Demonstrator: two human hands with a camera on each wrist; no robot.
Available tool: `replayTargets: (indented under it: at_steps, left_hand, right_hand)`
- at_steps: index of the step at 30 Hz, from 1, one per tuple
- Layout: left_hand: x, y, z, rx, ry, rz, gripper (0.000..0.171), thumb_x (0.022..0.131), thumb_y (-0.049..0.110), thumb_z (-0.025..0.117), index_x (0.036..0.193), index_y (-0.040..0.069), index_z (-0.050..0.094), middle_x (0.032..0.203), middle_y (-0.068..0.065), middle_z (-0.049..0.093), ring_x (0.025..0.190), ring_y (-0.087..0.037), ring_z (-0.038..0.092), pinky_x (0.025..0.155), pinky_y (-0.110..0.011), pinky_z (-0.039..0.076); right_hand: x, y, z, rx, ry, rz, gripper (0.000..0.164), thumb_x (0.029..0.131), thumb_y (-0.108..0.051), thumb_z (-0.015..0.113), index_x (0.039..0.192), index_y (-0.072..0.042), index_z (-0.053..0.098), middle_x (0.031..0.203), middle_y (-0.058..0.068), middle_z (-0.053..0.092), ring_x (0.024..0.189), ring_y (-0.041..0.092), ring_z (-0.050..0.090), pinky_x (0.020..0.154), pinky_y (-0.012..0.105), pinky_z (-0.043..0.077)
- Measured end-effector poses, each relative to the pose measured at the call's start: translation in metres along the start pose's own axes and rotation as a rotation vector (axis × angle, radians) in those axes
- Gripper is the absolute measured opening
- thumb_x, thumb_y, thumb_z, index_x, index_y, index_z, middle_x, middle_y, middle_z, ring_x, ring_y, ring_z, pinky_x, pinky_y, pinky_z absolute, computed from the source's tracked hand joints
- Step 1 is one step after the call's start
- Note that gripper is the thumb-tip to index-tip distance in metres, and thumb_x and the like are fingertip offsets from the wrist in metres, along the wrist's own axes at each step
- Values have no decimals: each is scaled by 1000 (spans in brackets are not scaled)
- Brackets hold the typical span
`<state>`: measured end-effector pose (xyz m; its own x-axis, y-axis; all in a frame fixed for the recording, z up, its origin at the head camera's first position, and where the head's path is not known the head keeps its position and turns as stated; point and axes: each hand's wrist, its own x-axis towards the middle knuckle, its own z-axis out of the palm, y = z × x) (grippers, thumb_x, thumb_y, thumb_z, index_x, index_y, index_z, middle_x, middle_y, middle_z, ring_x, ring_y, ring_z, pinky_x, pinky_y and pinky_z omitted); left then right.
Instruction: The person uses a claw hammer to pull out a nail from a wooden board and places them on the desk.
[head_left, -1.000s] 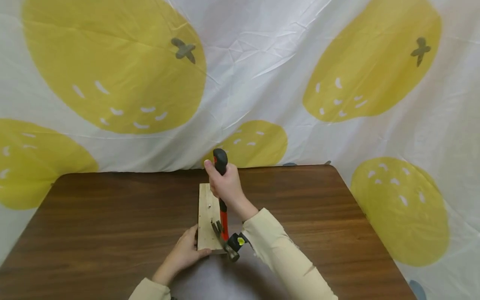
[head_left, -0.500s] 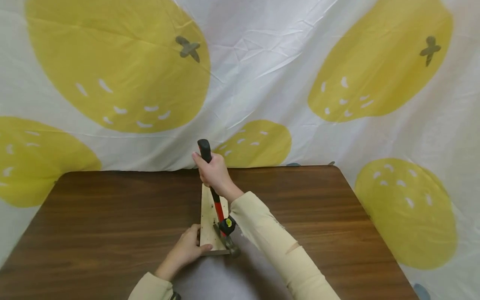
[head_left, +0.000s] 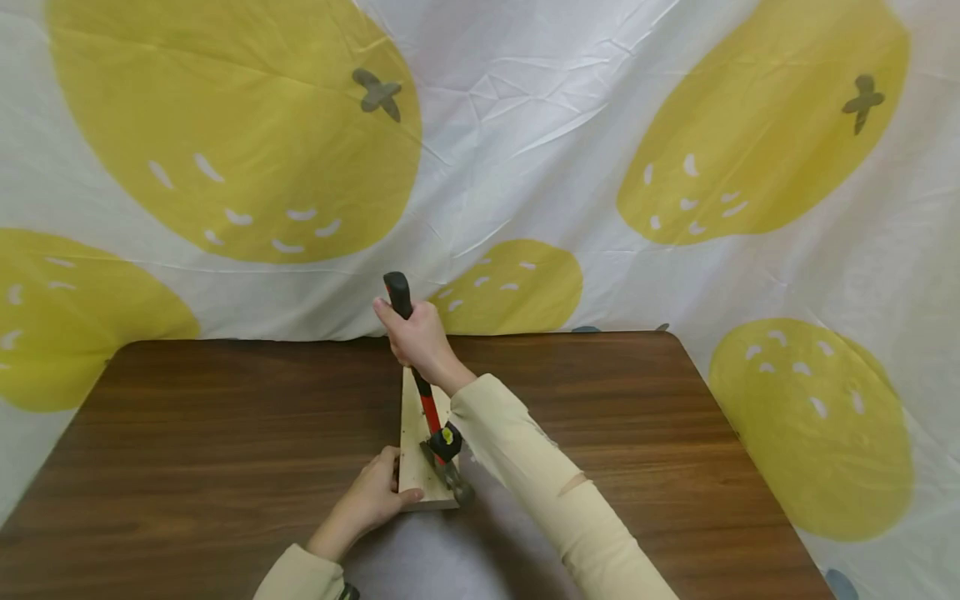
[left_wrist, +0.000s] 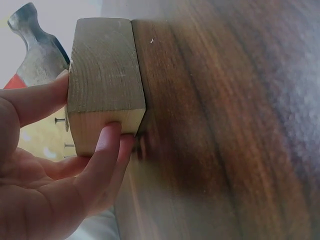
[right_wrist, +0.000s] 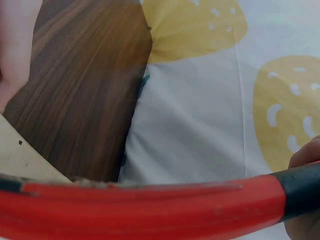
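Note:
A thick pale wooden board (head_left: 412,425) lies lengthwise on the table, with several small nails (left_wrist: 60,120) standing out of its upper face. My left hand (head_left: 369,493) grips its near left corner, thumb on top and fingers against the side. In my right hand (head_left: 424,340) is a claw hammer (head_left: 431,410) with a red and black handle, gripped near the handle's end. The handle points up and leans left over the board. The hammer's head (left_wrist: 42,57) lies at the board's near end, claw toward the board's middle; the right wrist camera partly covers it in the head view.
Under all this is a dark wood-grain table (head_left: 247,450) with rounded far corners. A white cloth printed with yellow fruit (head_left: 517,183) hangs right behind its far edge. Below the board's near end, a pale grey surface (head_left: 442,550) shows between the forearms.
The hammer handle has swung left and away with my right hand, while its head stays on the near part of the board. My left hand keeps its hold on the corner.

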<state>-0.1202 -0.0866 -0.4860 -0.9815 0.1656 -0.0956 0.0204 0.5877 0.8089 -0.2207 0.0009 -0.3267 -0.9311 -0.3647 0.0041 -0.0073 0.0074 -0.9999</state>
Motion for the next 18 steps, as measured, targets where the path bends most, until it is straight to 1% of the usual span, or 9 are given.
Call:
replayTargets:
  at_steps: [6,12,18]
  left_hand:
    - [0,1,-1,-2,-13,-10,57,70,10,77,112,-12,45,92,-18,56,71,-20,60,63,-32,48]
    - [0,2,-1,0,-20,-10,56,70,9,76,112,-11,45,92,-17,56,72,-19,60,63,-31,48]
    - [0,3,-2,10,-25,-13,55,71,10,76,111,-11,45,89,-15,55,72,-19,57,63,-32,47]
  right_hand:
    - [4,-2,2,-36,16,-23,38,93,-22,51,60,-9,38,39,-4,31,31,5,27,34,21,24]
    - [5,-2,2,-21,19,-30,39,93,-22,51,59,-9,36,39,-4,30,31,4,27,34,22,24]
    - [4,-1,2,-5,19,-52,37,92,-20,52,60,-8,38,39,-5,31,30,5,28,34,21,24]
